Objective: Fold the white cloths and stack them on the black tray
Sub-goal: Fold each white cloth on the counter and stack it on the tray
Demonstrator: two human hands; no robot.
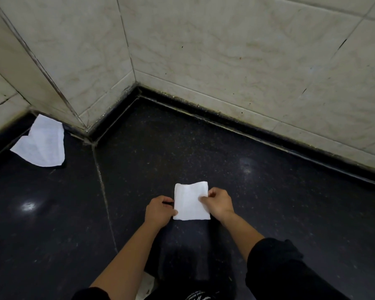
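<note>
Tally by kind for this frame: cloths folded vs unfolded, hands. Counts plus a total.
folded white cloth: 1
unfolded white cloth: 1, far left
hands: 2, left hand and right hand, both pinching the folded one
Total: 4
Not counted: white patch at the bottom edge, mostly hidden.

Dim, flat light from overhead, I judge by two soft glare patches on the dark polished worktop [268,202], one at left, one right of centre. I see the tiled wall [225,61] evenly lit. The folded white cloth [191,202] is nearly blown out, weave faint. Wide-angle bend: wall joints bow toward the edges. Lower corners murky; the black sleeve [279,267] loses detail. Focus slightly soft throughout.
</note>
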